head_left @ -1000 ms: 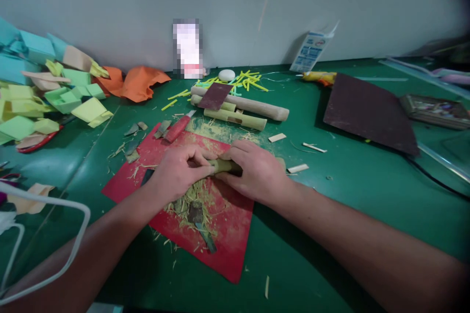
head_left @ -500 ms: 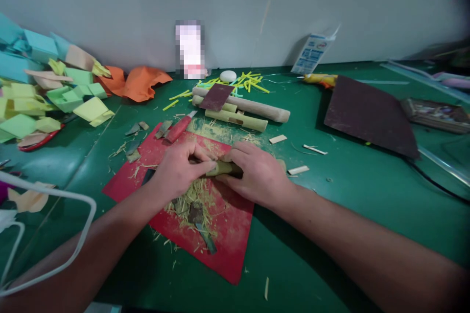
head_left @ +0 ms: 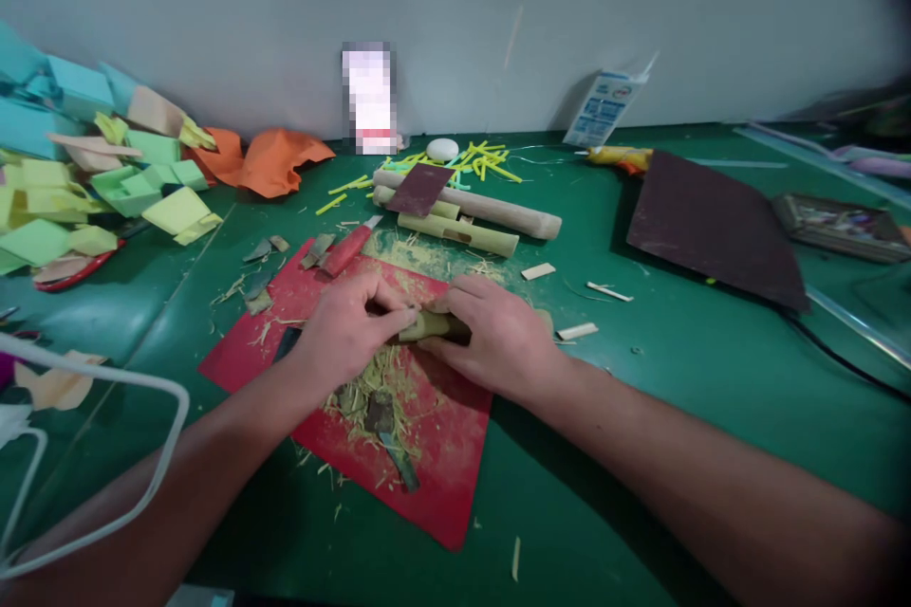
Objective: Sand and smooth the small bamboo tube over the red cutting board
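Both hands hold a short greenish bamboo tube [head_left: 429,325] just above a red mat [head_left: 445,493]. My left hand [head_left: 347,324] pinches the tube's left end between thumb and fingers; whether anything thin lies under those fingertips I cannot make out. Wrapped over the tube's right part is my right hand [head_left: 498,330], which hides much of it; the far right end shows beyond the knuckles. Bamboo shavings [head_left: 388,370] and dark green bark scraps [head_left: 381,411] lie below the hands. A red-handled knife [head_left: 347,248] rests at the mat's far edge.
Behind the hands lie a bamboo tube with a cut slot [head_left: 488,237], a pale rod [head_left: 523,211] and a small brown sheet [head_left: 425,188]. A large dark brown sheet [head_left: 712,232] is at right. Folded colored papers [head_left: 106,171] heap at left. A white wire frame [head_left: 175,427] stands near-left.
My grip on the bamboo tube stays the same, with only a very slight shift of the hands. The objects around stay put; the view has moved a touch.
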`<state>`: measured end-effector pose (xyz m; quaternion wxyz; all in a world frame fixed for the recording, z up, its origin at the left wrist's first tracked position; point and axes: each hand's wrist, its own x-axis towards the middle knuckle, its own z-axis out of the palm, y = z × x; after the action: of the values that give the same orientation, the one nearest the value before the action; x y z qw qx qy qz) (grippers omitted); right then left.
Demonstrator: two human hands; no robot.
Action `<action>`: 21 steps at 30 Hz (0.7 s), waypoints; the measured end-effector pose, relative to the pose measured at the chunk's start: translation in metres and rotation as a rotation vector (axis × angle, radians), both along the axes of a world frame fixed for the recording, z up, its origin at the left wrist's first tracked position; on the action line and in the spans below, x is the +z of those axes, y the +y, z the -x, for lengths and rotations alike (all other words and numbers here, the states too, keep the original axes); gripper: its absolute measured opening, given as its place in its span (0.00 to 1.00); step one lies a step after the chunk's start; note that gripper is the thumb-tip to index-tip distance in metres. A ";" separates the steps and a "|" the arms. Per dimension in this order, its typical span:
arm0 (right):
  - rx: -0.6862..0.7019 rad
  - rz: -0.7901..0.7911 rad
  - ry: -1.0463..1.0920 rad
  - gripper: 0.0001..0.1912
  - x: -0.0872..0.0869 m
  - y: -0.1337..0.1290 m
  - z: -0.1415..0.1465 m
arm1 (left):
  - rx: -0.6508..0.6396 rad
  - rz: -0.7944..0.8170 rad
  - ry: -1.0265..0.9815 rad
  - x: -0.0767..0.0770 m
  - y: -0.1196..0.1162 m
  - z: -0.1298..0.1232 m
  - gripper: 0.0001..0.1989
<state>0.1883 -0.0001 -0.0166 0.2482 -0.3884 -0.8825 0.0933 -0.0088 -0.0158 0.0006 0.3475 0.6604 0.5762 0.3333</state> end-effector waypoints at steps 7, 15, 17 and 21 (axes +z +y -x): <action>0.019 0.007 -0.003 0.08 -0.001 0.000 0.000 | -0.108 0.059 -0.085 -0.001 0.000 0.002 0.08; 0.012 0.007 0.005 0.08 0.000 0.001 0.000 | -0.113 0.042 -0.073 -0.005 0.001 0.003 0.07; 0.019 0.007 0.009 0.08 0.000 0.001 0.001 | -0.112 0.055 -0.099 -0.004 0.000 0.003 0.08; -0.004 -0.005 -0.008 0.08 0.001 0.000 0.001 | 0.032 -0.001 0.000 0.000 0.002 0.001 0.08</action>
<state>0.1877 -0.0001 -0.0159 0.2460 -0.3900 -0.8829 0.0892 -0.0097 -0.0140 0.0005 0.3416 0.6515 0.5865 0.3390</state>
